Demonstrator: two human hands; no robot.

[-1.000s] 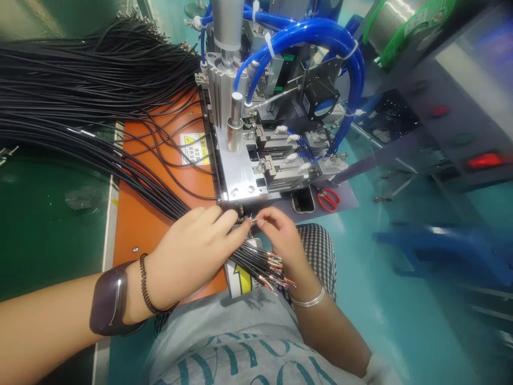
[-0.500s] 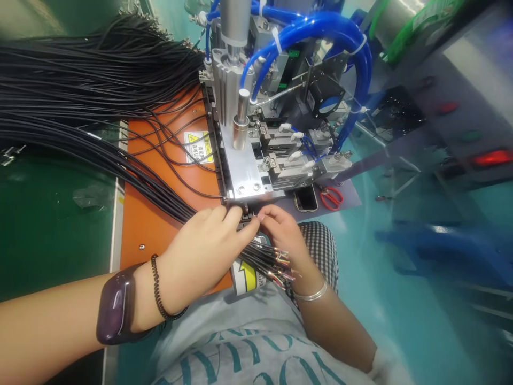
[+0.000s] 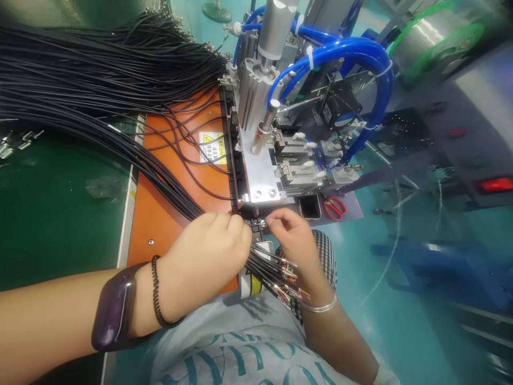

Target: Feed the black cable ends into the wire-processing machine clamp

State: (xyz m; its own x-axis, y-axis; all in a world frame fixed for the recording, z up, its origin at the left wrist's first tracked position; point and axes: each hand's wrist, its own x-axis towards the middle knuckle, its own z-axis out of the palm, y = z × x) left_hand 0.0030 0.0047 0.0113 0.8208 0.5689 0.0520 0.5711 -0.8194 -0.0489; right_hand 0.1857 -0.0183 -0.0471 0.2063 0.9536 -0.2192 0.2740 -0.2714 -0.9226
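A bundle of black cables [image 3: 172, 190] runs across the orange base and passes under my left hand [image 3: 218, 248]. Its fingers are curled closed on the cables. Beyond that hand the stripped ends [image 3: 289, 275] fan out, showing thin coloured wires. My right hand [image 3: 298, 243] has thumb and forefinger pinched together beside a small metal and black fixture [image 3: 257, 223] at the machine's front edge. Whatever sits between those fingertips is too small to make out. Just above both hands rises the bench machine [image 3: 260, 176], with its silver plate and upright cylinder.
A large heap of black cables [image 3: 100, 75] covers the left back. Blue air hoses [image 3: 377, 64] loop over the machine. A phone [image 3: 309, 207] and red-handled pliers [image 3: 334, 208] lie to its right. A wire spool [image 3: 436, 40] with green rims stands at the far right.
The view has shifted, so the machine appears farther right. My left fingers have curled in more, and a gap has opened between my two hands, exposing the small fixture.
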